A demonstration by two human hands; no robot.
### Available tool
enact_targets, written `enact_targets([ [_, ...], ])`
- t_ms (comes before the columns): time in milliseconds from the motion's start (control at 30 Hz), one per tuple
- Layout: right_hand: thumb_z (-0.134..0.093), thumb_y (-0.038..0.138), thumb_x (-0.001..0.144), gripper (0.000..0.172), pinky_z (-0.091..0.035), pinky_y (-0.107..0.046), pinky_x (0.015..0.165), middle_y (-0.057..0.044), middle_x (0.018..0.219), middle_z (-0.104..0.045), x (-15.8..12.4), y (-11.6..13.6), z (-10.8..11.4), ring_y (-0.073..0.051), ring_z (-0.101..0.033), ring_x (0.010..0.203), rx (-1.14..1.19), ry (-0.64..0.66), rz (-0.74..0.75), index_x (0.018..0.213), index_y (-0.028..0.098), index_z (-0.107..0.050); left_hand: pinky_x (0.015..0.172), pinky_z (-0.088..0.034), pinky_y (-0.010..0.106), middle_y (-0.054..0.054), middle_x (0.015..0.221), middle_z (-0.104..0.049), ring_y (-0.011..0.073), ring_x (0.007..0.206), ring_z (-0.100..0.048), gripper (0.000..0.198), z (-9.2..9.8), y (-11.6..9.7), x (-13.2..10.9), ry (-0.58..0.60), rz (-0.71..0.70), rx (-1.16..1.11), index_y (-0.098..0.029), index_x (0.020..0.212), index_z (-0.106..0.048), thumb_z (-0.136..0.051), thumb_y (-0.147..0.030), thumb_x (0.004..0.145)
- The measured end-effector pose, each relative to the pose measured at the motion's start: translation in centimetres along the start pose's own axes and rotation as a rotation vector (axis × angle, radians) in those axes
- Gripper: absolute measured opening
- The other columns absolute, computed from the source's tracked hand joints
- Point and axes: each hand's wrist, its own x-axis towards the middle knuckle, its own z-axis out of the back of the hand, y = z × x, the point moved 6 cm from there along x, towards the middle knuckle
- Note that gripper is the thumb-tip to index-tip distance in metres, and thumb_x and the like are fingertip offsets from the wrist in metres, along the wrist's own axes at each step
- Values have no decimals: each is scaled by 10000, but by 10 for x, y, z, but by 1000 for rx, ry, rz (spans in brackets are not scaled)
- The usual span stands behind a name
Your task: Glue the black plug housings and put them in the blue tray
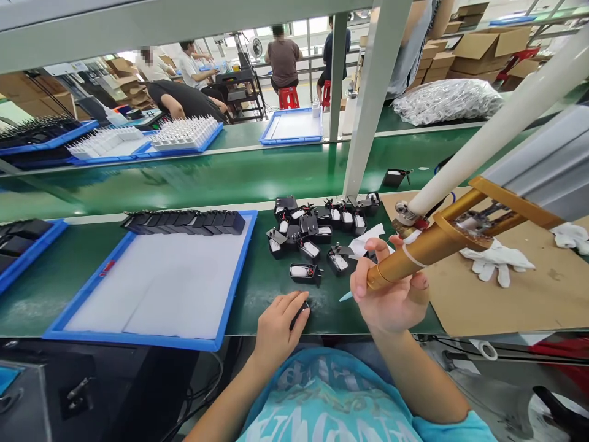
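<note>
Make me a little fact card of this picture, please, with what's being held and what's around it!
Left grip: on a small black item, mostly hidden by the fingers
Right grip: holding a gold-coloured tool with a pale blue tip
Middle: loose black cases, many showing white parts
Left side: blue-rimmed tray, black cases in a row along its far edge
Right side: white gloves on brown cardboard

Your left hand (pixel 276 322) covers most of a black case (pixel 299 313) at lower centre. The gold barrel (pixel 391 265) hides part of your right hand (pixel 391 302); its grey cylinder (pixel 547 162) leaves the right edge, which the left edge matches by cutting a blue tray (pixel 34 254).
</note>
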Motion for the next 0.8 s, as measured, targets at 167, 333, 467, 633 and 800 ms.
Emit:
enact_targets([
  [167, -474, 533, 833, 289, -381, -242, 300, 3, 1017, -546, 2, 0, 3, -81, -523, 417, -28, -39, -24, 966, 301, -585, 756, -488, 345, 85, 994, -666, 242, 891, -615, 433, -5, 8, 1, 205, 6, 211, -236, 1334, -499, -477, -392, 931],
  [333, -465, 536, 838, 313, -371, -244, 305, -3, 1019, -541, 3, 2, 5, -80, -523, 421, -48, -35, -7, 1012, 301, -575, 762, -479, 345, 77, 970, -628, 233, 864, -602, 465, -5, 18, 4, 276, 156, -146, -249, 1352, -467, -486, -397, 911],
  [467, -478, 513, 838, 298, -373, -249, 318, -9, 1036, -531, 2, 3, 8, -85, -533, 449, -41, -38, -1, 1002, 287, -583, 607, -457, 255, 23, 824, -572, 157, 704, -570, 560, -9, 26, 2, 182, 547, -1035, -271, 1420, -340, -416, -519, 924],
  [633, -513, 511, 813, 309, -363, -248, 326, -7, 1029, -536, 2, 6, 15, -89, -523, 454, -58, -84, 5, 1045, 313, -568, 505, -367, 205, 2, 711, -475, 108, 605, -482, 586, -16, 12, 4, 98, 718, -1701, -235, 1384, -408, -489, -523, 880],
  [800, -514, 516, 802, 338, -363, -260, 341, -13, 1051, -521, 4, 5, 21, -88, -516, 460, -90, -88, 5, 1050, 304, -605, 477, -336, 217, -16, 655, -448, 84, 499, -417, 578, -7, 11, 7, 108, 654, -1730, -220, 1351, -440, -490, -529, 864],
])
